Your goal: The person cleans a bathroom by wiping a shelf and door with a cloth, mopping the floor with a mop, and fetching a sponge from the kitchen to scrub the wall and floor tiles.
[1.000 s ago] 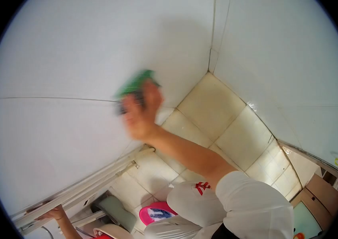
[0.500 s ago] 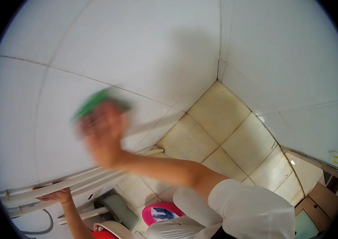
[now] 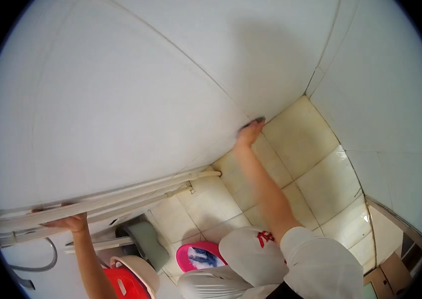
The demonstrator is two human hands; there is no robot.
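Low on the white tiled wall [image 3: 121, 114], close to where it meets the floor, my right hand [image 3: 250, 133] presses a thin scrubbing pad [image 3: 253, 122] flat against the tiles. Only the pad's dark edge shows now; its face is hidden by the hand and wall. At the lower left, my left hand [image 3: 74, 222] grips the pale pipes [image 3: 136, 197] that run along the wall, its fingertips showing above them. My right arm reaches across over the floor.
Beige floor tiles [image 3: 305, 129] fill the corner. By my knees are a pink basin [image 3: 186, 257] with blue-and-white contents, a grey-green bin-like object [image 3: 146, 244], and a red and cream container [image 3: 133, 279]. A grey hose [image 3: 46, 266] hangs lower left; a doorway sill [image 3: 395, 219] lies right.
My right hand has moved right and down along the wall with the pad, from mid-wall to near the floor edge. My left hand stays on the pipes. The view has shifted slightly.
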